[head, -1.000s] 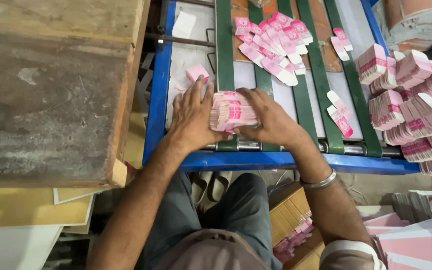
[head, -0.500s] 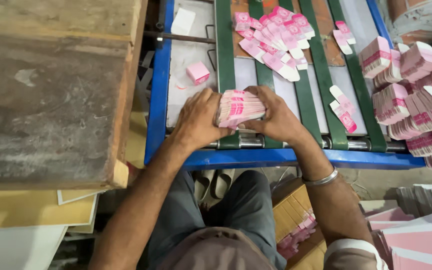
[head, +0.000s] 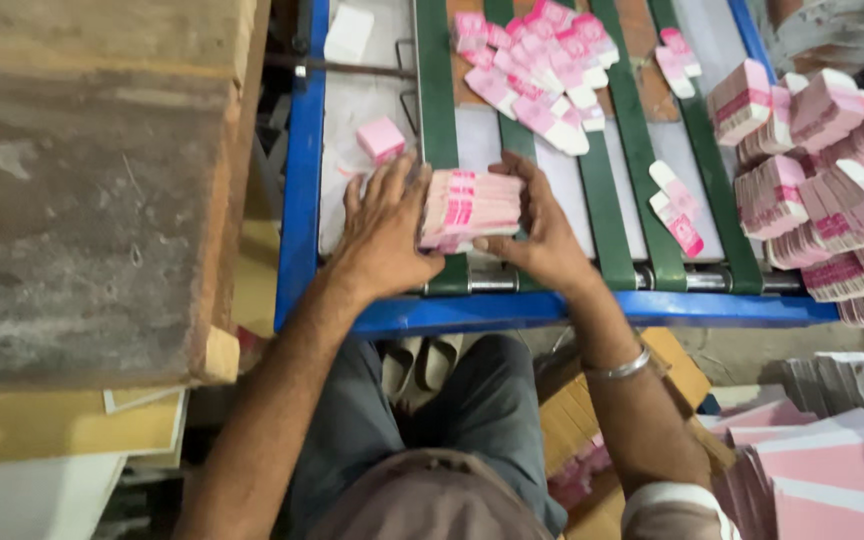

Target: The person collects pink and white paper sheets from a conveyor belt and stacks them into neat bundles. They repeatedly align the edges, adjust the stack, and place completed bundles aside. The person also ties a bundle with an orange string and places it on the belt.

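Note:
A thick stack of flat pink and white cartons (head: 472, 207) lies on the near end of a conveyor with green belts (head: 437, 110). My left hand (head: 384, 232) presses against the stack's left side and my right hand (head: 542, 232) against its right side, squeezing it between them. Loose pink cartons (head: 537, 65) lie in an overlapping heap further up the belts. Two single cartons (head: 676, 205) rest between the belts to the right. My right wrist wears a metal bangle (head: 620, 368).
A small pink box (head: 382, 138) lies left of the stack. Piled bundles of cartons (head: 832, 170) fill the right side. The conveyor's blue frame (head: 302, 170) borders a worn wooden table (head: 82, 190) at left. Pink sheets (head: 832, 470) sit at lower right.
Both hands have gathered the stack tighter and drawn it slightly toward the near end of the belt. The view has shifted a little, so the heap upstream sits higher in the picture.

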